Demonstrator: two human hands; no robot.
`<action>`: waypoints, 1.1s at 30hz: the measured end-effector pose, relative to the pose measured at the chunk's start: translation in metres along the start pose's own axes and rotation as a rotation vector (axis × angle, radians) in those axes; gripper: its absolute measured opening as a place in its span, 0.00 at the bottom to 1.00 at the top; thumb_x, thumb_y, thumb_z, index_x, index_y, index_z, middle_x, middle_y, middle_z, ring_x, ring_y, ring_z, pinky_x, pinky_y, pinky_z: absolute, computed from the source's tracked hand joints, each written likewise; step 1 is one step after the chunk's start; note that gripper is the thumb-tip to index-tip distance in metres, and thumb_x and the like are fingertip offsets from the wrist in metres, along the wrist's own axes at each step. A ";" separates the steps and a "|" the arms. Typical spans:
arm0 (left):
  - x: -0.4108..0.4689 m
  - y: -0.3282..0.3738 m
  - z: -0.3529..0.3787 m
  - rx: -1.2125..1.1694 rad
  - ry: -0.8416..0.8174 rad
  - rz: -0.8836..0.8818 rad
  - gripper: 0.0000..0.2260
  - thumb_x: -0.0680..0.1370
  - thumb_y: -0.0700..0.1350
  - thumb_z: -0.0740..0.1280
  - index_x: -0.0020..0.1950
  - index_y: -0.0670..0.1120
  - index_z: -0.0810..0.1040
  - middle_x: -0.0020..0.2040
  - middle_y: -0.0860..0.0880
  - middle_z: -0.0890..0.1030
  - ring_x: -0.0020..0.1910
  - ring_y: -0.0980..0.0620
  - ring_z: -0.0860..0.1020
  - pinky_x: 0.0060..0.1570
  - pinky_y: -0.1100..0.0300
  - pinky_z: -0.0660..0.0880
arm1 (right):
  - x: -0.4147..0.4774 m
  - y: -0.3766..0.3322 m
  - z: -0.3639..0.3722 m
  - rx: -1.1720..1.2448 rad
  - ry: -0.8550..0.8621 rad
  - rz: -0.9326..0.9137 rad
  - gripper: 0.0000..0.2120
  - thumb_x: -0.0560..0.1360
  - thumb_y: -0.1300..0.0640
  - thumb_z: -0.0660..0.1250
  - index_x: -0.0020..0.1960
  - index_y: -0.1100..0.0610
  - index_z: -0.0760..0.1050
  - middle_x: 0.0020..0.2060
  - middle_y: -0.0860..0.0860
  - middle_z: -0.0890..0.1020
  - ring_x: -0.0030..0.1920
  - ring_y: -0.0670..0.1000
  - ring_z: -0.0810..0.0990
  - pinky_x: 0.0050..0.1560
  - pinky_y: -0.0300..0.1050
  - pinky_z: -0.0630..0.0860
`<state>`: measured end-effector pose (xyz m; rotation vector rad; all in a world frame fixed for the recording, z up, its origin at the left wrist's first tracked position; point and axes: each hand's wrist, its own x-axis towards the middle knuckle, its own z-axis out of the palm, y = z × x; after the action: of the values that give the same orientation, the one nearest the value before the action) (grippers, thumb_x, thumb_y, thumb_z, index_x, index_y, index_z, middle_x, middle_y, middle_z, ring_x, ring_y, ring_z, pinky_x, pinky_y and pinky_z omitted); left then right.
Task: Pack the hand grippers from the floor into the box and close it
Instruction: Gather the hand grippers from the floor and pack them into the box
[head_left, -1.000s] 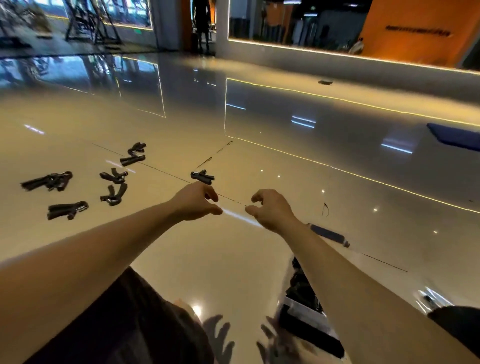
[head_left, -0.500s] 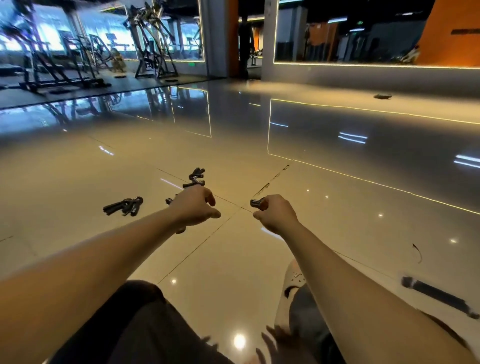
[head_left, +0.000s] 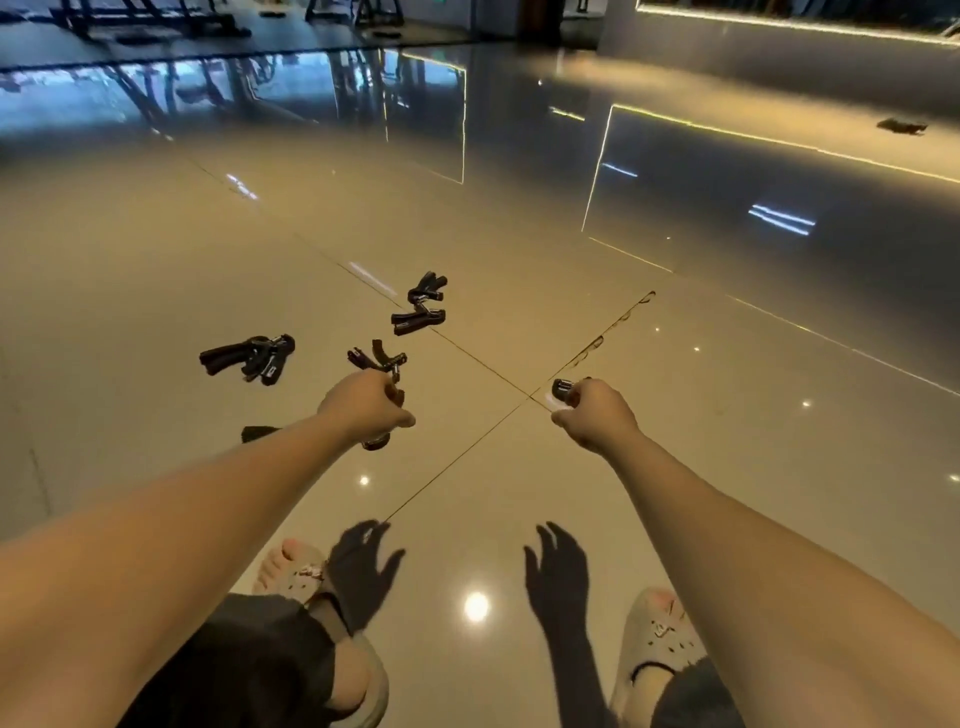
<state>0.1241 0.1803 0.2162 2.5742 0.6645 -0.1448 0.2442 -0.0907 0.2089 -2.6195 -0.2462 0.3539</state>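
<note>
Both arms are reaching forward over the glossy floor (head_left: 753, 405). The left hand (head_left: 366, 408) is hanging with fingers loosely curled and thumb pointing toward the right hand (head_left: 597, 415); nothing is showing clamped in it. One hand gripper (head_left: 376, 358) is lying on the tiles just beyond its knuckles, partly hidden by the fingers. A black piece (head_left: 376, 442) is poking out under the heel of that hand; can't tell if it's the same item. A gripper pair (head_left: 420, 312) is sitting farther out past the hand, slightly to its thumb side. A gripper bundle (head_left: 249, 356) is lying off its outer side, well apart. A dark tip (head_left: 258, 433) is peeking out beside the left forearm.

The right hand is also loosely curled, fingers not closing on anything visible. A gripper end (head_left: 562, 388) is showing right at its fingertips, the rest hidden behind the hand. Tile joints (head_left: 467, 354) are crossing between the two hands. Hand shadows (head_left: 363, 566) are falling on the floor under the forearms, showing spread fingers only. Sandals (head_left: 654, 634) are showing down near the elbows.
</note>
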 end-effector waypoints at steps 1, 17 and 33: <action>0.019 -0.006 0.008 -0.016 -0.015 -0.034 0.21 0.72 0.55 0.76 0.58 0.46 0.78 0.51 0.48 0.81 0.49 0.47 0.80 0.52 0.49 0.80 | 0.020 0.005 0.007 -0.011 -0.017 0.012 0.19 0.76 0.53 0.70 0.65 0.59 0.75 0.49 0.53 0.80 0.47 0.56 0.78 0.43 0.46 0.72; 0.221 -0.068 0.166 0.048 -0.150 -0.279 0.40 0.70 0.60 0.76 0.77 0.46 0.65 0.71 0.40 0.70 0.68 0.38 0.71 0.64 0.42 0.73 | 0.261 0.087 0.135 -0.247 -0.149 0.110 0.39 0.71 0.45 0.77 0.74 0.61 0.64 0.69 0.59 0.72 0.69 0.62 0.70 0.63 0.60 0.73; 0.241 -0.069 0.215 0.178 -0.027 -0.284 0.47 0.72 0.66 0.70 0.82 0.50 0.51 0.79 0.38 0.58 0.79 0.34 0.49 0.76 0.39 0.51 | 0.277 0.094 0.188 -0.400 0.061 0.053 0.21 0.75 0.53 0.71 0.63 0.62 0.74 0.59 0.60 0.77 0.60 0.62 0.73 0.58 0.56 0.70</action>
<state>0.3061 0.2356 -0.0539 2.6255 1.0479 -0.3442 0.4630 -0.0247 -0.0535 -3.0296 -0.2486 0.2628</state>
